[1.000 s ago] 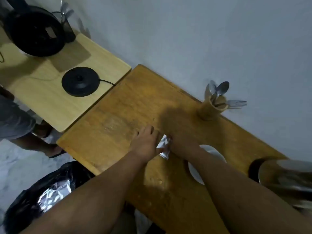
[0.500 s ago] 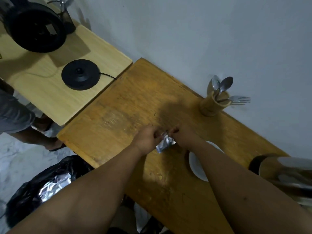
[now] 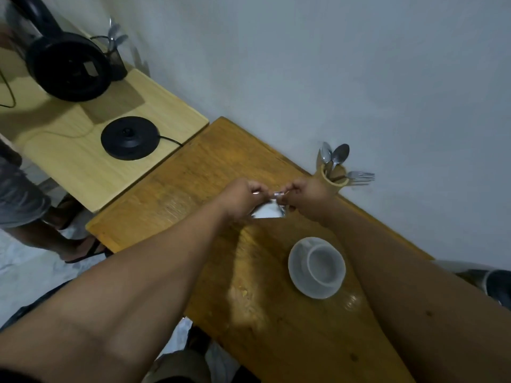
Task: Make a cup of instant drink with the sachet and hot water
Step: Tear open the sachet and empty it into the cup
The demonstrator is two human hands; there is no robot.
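The sachet [image 3: 266, 210] is pinched at its top edge between the left hand [image 3: 243, 195] and the right hand [image 3: 304, 195], above the wooden table [image 3: 171, 194]. A white cup [image 3: 324, 265] is seated on a saucer [image 3: 297, 268] nearby.

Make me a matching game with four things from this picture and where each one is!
Things:
1. sachet
2. cup
3. spoons
4. kettle base

Places:
A. on the pale side table
B. standing in the wooden holder by the wall
C. pinched between both hands, above the brown table
D. on the white saucer

Pairs: 1-C, 2-D, 3-B, 4-A
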